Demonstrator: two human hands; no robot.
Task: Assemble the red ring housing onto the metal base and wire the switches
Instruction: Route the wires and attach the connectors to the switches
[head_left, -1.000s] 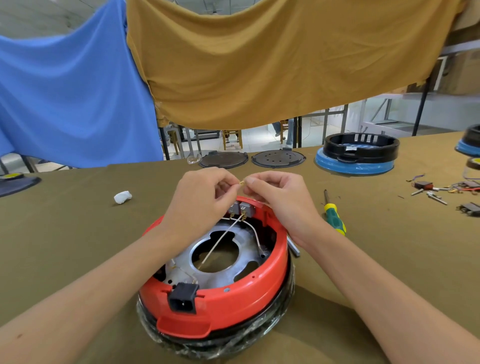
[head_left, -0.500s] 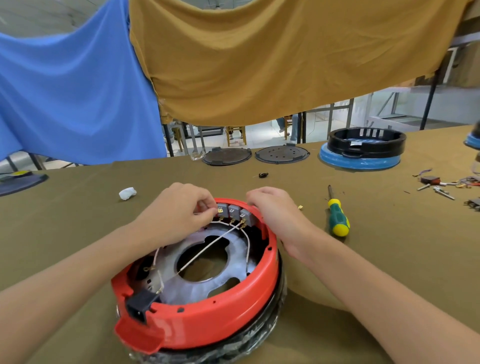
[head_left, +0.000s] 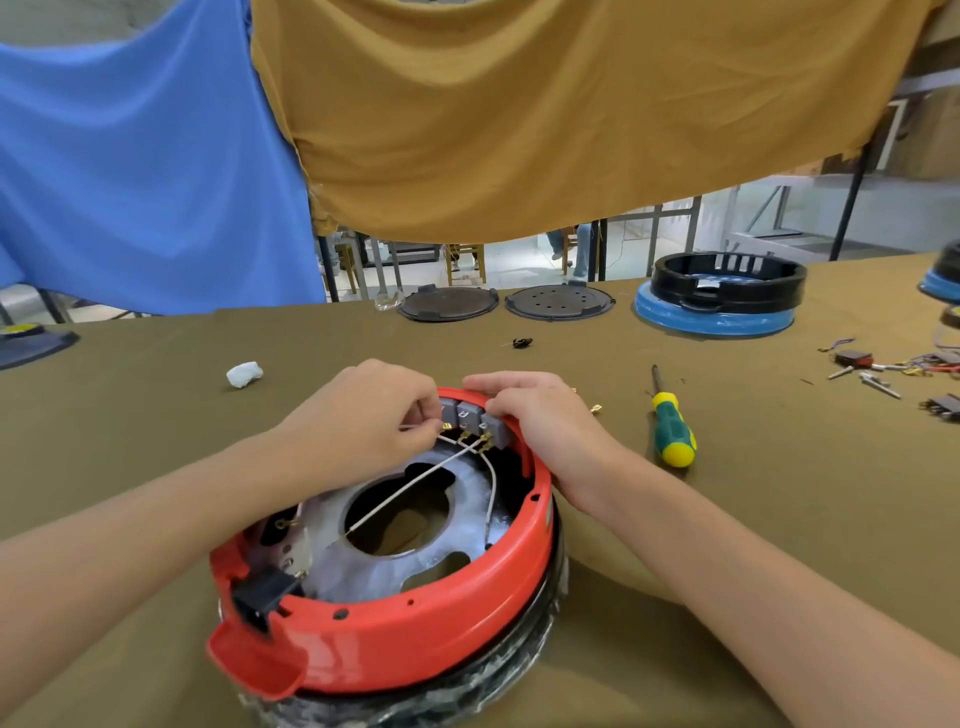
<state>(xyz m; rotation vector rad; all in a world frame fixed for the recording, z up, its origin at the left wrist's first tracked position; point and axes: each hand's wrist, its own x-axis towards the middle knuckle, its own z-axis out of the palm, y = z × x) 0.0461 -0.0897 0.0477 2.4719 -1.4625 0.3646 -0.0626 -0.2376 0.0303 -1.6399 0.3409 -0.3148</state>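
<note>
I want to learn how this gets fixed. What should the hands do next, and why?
Probably push the brass connector pinched in the left hand onto a gray switch terminal. It sits just beside the switches, not yet plugged in, while the right hand steadies the red ring housing.

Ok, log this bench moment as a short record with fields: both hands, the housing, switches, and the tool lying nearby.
left hand: pinching a white wire's brass terminal at the grey switches
right hand: steadying the far rim, beside the switches
red ring housing: seated over the metal base
screwdriver: lying on the cloth, right of the housing, untouched
</note>
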